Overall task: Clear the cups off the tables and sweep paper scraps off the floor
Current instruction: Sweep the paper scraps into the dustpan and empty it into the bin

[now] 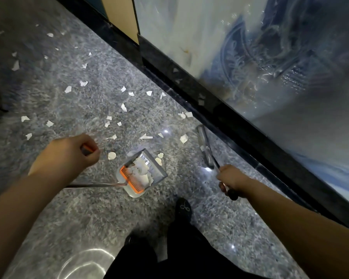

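Landmark = dustpan [149, 170], grey, sitting on the speckled grey stone floor [89, 218] near frame centre. Largest item: marbled blue-white wall panel [260, 57] up and right of the dustpan, with a black skirting strip [189, 85] running diagonally along its base, well apart from the pan. Person's dark trouser legs and a black shoe [183, 208] sit just below the dustpan. Dustpan handle, a thin metal rod [93, 185], runs left from the pan; an orange comb strip [131, 181] lines the pan's near edge. Pan holds a pile of white scraps. Left hand [73, 156], left of the dustpan, fingers curled tight around an orange-grey grip. Right hand [231, 181], right of the dustpan, fingers wrapped around the broom handle; broom [205, 147] extends up-left from it, head blurred, near the skirting. Paper scraps [111, 155]: white torn bits scattered on the floor mostly above and left of the dustpan, a few touching its mouth, a couple by the skirting.
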A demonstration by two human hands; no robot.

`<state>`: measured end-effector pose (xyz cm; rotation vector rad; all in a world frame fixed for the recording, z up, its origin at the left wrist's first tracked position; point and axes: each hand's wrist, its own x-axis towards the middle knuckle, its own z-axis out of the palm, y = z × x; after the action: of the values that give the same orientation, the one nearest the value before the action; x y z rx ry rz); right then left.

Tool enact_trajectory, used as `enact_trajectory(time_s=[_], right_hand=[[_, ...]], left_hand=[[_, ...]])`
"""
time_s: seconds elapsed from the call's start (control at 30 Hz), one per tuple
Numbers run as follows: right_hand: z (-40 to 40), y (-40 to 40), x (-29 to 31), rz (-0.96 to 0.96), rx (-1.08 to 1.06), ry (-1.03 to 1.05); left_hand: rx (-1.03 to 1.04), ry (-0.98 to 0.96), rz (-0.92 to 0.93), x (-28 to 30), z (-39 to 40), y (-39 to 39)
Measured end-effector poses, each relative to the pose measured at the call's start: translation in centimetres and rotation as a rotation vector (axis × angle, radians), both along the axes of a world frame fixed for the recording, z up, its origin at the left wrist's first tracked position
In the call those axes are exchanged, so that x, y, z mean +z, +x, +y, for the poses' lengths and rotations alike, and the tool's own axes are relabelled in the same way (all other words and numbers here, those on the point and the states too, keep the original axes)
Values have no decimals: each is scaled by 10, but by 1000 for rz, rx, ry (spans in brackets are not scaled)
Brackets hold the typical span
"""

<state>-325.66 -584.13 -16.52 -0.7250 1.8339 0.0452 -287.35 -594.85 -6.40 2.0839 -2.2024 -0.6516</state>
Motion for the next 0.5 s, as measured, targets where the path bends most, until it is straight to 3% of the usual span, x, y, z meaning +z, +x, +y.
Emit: enact_trajectory(time_s=[0.07,0.5], right_hand=[[-9,12,-1,-33,70,-1],[-87,70,10,-375,-121,-29]], left_hand=[[26,-1,4,1,-2,0],[186,-23,71,19,-45,29]])
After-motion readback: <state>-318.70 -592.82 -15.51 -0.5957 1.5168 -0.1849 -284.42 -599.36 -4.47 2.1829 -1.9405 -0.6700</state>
